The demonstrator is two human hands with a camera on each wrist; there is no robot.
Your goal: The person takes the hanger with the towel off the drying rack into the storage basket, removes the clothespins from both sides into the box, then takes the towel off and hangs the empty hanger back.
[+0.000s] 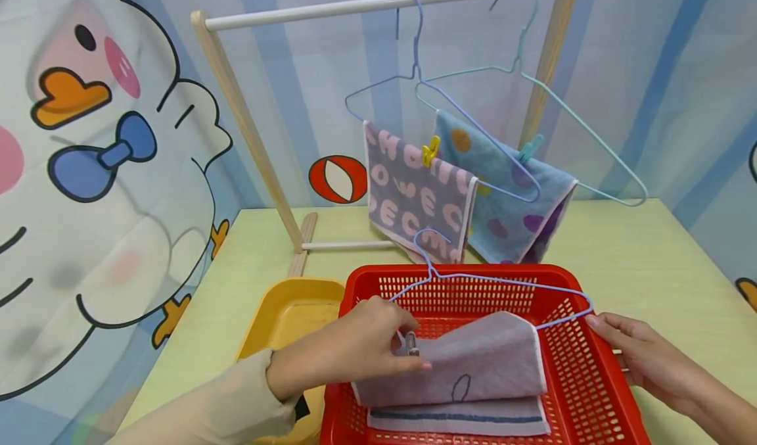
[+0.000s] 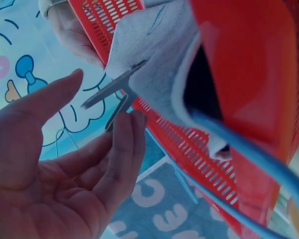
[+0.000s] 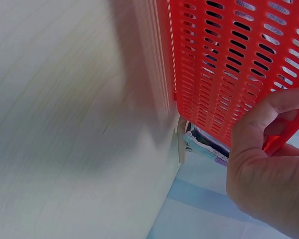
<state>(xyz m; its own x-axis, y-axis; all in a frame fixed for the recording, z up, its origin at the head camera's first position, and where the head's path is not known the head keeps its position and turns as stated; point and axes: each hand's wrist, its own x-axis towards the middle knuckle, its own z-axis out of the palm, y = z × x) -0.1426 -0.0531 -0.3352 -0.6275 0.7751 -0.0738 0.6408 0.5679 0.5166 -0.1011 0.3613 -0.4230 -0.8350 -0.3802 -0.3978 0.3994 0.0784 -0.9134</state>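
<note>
From left wrist only, both clip handles [image 2: 107, 90]

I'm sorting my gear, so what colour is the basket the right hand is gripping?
The basket is red, showing best in the head view.

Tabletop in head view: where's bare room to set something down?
The tabletop is bare right of the red basket, behind the right hand, and left of the yellow basin. Crowded: the middle, where basket and basin sit before the hanging towels.
</note>
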